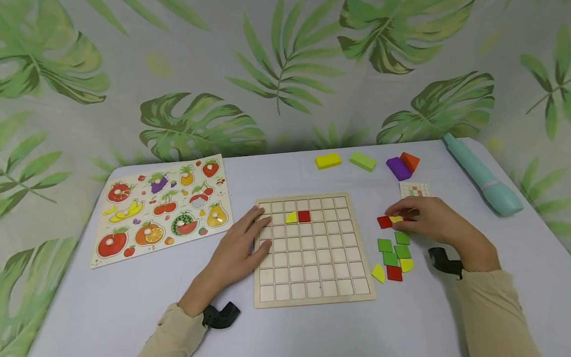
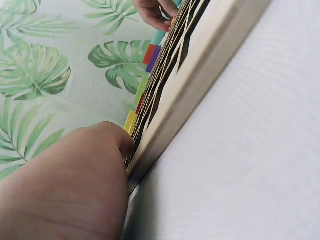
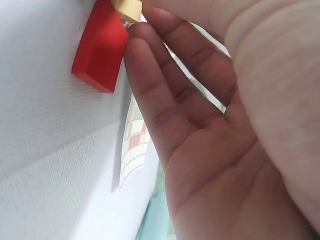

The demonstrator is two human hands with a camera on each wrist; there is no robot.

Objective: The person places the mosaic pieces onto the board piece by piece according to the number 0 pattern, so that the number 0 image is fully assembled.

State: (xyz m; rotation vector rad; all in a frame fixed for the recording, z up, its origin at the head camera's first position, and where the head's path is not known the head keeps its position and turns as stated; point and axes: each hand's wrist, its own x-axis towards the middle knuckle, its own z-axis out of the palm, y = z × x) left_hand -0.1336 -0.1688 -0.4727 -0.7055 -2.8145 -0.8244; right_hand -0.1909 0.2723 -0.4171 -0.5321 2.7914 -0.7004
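A wooden grid board (image 1: 323, 270) lies on the table, with a yellow curved-edge piece (image 1: 291, 217) and a red square tile (image 1: 304, 216) side by side in its upper cells. My left hand (image 1: 238, 245) rests on the board's left edge, fingers spread. At the right, the thumb and fingertips of my right hand (image 1: 430, 220) pinch a small yellow piece (image 3: 130, 10) just over the loose tiles. Beside it is a red tile (image 3: 102, 47); more red shows partly hidden under that hand. Below lie several green tiles (image 1: 385, 245), another red tile (image 1: 394, 273) and yellow rounded pieces (image 1: 378, 273).
A fruit puzzle board (image 1: 169, 203) lies at the left. Yellow (image 1: 327, 160), light green (image 1: 363, 161), purple (image 1: 398, 168) and orange (image 1: 410, 161) blocks sit along the back. A small pattern card (image 1: 409, 189) is beyond my right hand, and a teal wrapped object (image 1: 484, 176) lies far right.
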